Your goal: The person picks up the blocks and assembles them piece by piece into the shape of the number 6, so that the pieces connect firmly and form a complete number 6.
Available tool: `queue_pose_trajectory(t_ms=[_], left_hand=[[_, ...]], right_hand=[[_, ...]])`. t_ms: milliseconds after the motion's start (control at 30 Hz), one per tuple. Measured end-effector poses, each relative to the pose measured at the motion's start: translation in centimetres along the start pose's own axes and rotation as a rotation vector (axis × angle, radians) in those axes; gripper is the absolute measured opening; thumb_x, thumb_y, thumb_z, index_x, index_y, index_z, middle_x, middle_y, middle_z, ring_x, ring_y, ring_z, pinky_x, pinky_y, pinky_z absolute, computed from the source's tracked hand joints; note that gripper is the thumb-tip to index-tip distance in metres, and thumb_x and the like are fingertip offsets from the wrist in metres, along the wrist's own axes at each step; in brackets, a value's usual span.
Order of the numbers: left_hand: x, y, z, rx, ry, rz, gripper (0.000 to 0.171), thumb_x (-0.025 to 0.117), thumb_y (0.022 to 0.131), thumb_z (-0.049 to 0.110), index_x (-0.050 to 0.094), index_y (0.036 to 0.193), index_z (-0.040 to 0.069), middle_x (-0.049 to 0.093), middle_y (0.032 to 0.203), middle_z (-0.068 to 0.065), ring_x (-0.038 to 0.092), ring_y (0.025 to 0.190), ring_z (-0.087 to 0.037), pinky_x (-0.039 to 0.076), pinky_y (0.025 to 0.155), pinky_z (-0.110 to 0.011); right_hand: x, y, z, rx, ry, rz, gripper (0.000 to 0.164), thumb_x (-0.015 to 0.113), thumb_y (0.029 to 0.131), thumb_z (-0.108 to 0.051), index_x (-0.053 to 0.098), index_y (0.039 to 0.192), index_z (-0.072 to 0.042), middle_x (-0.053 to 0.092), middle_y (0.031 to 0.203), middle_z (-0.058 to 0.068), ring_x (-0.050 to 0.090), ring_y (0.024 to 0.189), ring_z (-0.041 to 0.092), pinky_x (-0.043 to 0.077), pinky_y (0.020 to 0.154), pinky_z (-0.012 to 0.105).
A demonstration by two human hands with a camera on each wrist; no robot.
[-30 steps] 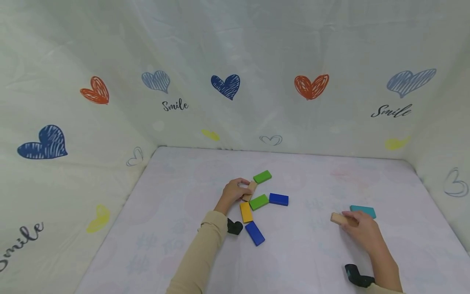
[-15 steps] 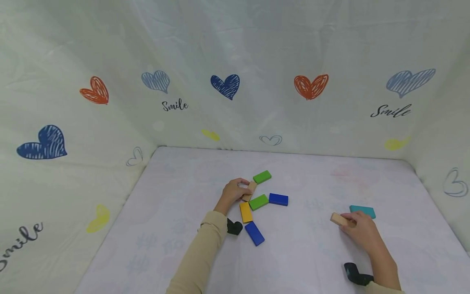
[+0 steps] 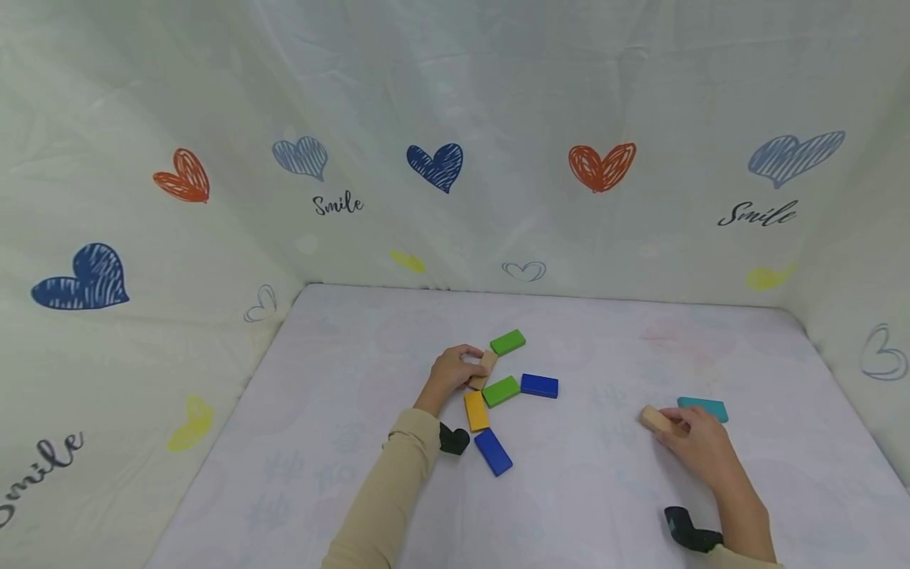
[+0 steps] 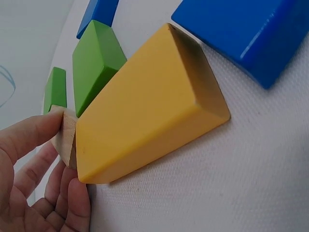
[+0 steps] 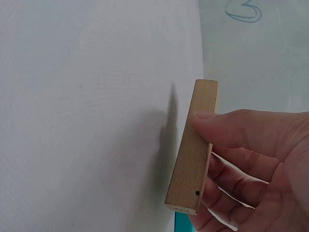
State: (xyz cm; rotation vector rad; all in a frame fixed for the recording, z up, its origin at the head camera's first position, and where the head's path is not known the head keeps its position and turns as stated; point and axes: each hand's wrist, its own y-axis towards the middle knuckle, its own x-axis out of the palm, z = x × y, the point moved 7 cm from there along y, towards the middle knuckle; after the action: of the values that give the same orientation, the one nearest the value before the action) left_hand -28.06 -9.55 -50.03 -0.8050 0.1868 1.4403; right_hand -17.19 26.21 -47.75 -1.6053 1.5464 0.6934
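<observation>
My left hand (image 3: 452, 373) pinches a plain wooden block (image 3: 488, 361) between thumb and fingers, low at the table. Around that block lie a far green block (image 3: 508, 342), a nearer green block (image 3: 502, 391) and a yellow-orange block (image 4: 135, 106), close end to end. At the right, my right hand (image 3: 702, 444) grips a second plain wooden block (image 5: 193, 150) by thumb and fingertips. It is held above the table, its shadow falling on the cloth in the right wrist view. Just behind that hand lies a teal block (image 3: 704, 408), partly covered.
One blue block (image 3: 539, 386) lies right of the nearer green block; another blue block (image 3: 494, 452) lies below the yellow-orange one. A white cloth covers the table (image 3: 583, 506). A curtain with printed hearts (image 3: 435, 167) rises behind the table and at both sides.
The wooden block in my right hand has turned slightly, its outer end shifting a little. My left hand and the blocks on the table have stayed in place.
</observation>
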Motion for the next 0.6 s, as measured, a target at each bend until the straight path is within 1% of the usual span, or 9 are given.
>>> queue_pose_trajectory(t_ms=[133,300,467,600], left_hand=[[-0.1,0.0,0.0,-0.004,0.0,0.001,0.032,0.074,0.078,0.021,0.067,0.108,0.014,0.062,0.093,-0.011,0.048,0.059,-0.014,0.039,0.049,-0.02],[-0.1,-0.1,0.1,-0.002,0.006,0.002,0.032,0.074,0.078,0.021,0.067,0.108,0.014,0.062,0.095,-0.011,0.048,0.06,-0.014,0.039,0.049,-0.02],[-0.1,0.0,0.1,-0.003,0.007,0.001,0.032,0.074,0.078,0.021,0.066,0.109,0.014,0.062,0.095,-0.011,0.049,0.061,-0.014,0.039,0.05,-0.02],[-0.1,0.0,0.0,-0.011,0.001,-0.004,0.032,0.074,0.079,0.021,0.066,0.109,0.014,0.062,0.096,-0.011,0.049,0.061,-0.014,0.039,0.05,-0.02]], right_hand=[[-0.1,0.0,-0.3,-0.005,0.015,0.0,0.042,0.065,0.083,-0.01,0.053,0.116,0.013,0.047,0.114,0.034,0.049,0.099,0.043,0.044,0.081,0.054],[-0.2,0.0,-0.8,-0.004,0.046,0.004,0.043,0.065,0.083,-0.012,0.053,0.116,0.013,0.051,0.111,0.031,0.052,0.096,0.039,0.047,0.077,0.049],[0.0,-0.2,-1.3,0.003,0.089,-0.001,0.043,0.063,0.084,-0.012,0.051,0.117,0.012,0.055,0.108,0.031,0.054,0.095,0.039,0.049,0.078,0.048],[0.3,-0.3,-2.0,-0.001,0.117,-0.007,0.042,0.063,0.084,-0.011,0.05,0.117,0.012,0.056,0.108,0.03,0.055,0.095,0.038,0.05,0.078,0.047]])
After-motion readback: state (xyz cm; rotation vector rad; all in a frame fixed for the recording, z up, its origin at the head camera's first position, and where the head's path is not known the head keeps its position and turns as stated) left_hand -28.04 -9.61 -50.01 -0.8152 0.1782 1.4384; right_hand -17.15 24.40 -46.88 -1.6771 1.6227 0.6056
